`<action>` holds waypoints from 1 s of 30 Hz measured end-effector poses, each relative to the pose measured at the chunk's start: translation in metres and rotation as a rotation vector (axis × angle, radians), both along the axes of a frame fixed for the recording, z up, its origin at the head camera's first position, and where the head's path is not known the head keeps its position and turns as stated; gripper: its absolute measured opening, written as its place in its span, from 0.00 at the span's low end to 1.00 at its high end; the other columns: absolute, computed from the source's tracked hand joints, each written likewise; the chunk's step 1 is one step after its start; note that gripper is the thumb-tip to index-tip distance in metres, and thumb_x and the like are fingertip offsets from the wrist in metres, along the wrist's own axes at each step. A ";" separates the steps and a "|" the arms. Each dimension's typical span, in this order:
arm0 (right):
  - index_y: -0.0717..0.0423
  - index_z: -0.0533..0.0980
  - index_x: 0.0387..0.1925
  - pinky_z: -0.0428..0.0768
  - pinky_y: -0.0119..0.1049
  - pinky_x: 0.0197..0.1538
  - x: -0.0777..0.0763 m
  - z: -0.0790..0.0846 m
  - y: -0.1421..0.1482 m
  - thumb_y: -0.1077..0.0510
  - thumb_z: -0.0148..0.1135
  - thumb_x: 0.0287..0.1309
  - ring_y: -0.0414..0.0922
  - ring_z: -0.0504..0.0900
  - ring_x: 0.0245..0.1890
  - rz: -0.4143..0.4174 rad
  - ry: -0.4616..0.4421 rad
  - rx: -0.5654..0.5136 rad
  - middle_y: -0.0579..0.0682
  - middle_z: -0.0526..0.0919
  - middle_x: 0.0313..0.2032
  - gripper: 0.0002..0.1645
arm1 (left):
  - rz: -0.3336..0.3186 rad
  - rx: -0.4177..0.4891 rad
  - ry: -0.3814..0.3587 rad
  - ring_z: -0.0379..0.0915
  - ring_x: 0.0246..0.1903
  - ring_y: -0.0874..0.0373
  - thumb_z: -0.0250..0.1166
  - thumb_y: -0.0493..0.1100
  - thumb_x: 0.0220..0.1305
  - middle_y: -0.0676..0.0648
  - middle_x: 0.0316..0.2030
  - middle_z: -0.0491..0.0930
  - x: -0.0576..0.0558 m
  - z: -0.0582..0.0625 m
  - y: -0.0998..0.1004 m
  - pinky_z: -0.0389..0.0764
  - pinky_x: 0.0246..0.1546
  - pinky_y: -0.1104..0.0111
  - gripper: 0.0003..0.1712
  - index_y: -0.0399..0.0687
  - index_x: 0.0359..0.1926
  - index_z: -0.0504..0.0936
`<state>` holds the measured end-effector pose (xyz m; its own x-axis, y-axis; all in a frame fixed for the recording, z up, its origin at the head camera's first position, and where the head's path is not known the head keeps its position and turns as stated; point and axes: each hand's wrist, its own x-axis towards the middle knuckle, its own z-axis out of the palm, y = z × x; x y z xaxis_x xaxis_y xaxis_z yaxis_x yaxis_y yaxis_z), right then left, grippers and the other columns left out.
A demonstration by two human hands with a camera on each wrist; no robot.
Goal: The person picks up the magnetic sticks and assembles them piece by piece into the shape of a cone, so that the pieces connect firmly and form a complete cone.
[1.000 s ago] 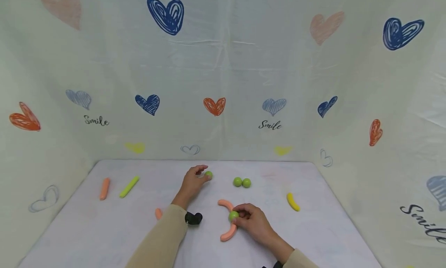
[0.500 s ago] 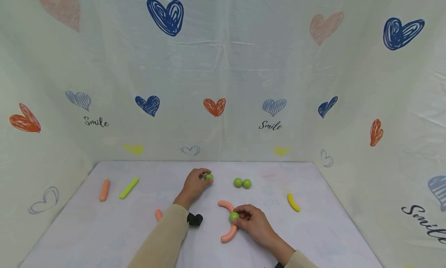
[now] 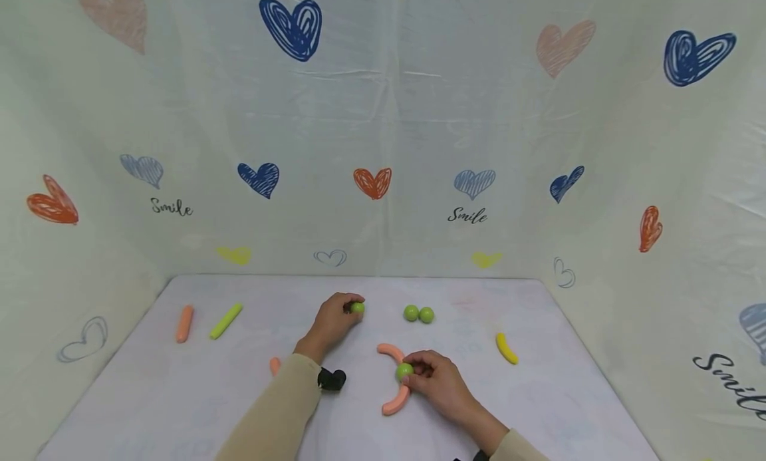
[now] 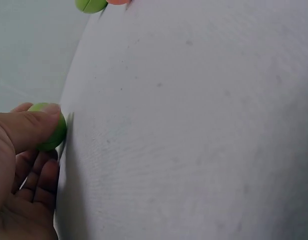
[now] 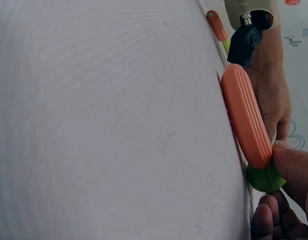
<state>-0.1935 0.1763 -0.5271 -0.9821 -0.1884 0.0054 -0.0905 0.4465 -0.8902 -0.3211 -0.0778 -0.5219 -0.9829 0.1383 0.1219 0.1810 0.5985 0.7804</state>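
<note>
Toward the back middle of the table, my left hand (image 3: 332,318) pinches a green ball (image 4: 54,132) between thumb and fingers, low over the white surface. Nearer to me, my right hand (image 3: 439,384) grips another green ball (image 3: 404,372) with its fingertips. That ball sits between two curved orange pieces, the upper one (image 3: 391,351) bending away and the lower one (image 3: 395,402) toward me. Close up in the right wrist view, the ribbed lower orange piece (image 5: 246,117) hides part of this ball. Two more green balls (image 3: 411,312) (image 3: 426,314) lie side by side right of my left hand.
A yellow curved piece (image 3: 506,348) lies at the right. At the back left are a straight orange stick (image 3: 184,324) and a yellow-green stick (image 3: 225,321). Another orange piece (image 3: 274,365) is partly hidden by my left sleeve. A heart-printed curtain (image 3: 383,115) surrounds the table.
My left fingers have come down around the far green ball, and it has shifted slightly toward me. My right hand keeps its grip on its ball in the same place.
</note>
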 end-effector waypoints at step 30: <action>0.56 0.85 0.52 0.79 0.29 0.39 0.000 -0.002 0.001 0.55 0.78 0.60 0.40 0.79 0.37 -0.007 0.018 0.011 0.48 0.84 0.41 0.20 | 0.031 0.145 -0.106 0.82 0.49 0.55 0.74 0.37 0.65 0.46 0.55 0.84 0.032 0.006 -0.002 0.84 0.51 0.58 0.19 0.49 0.56 0.84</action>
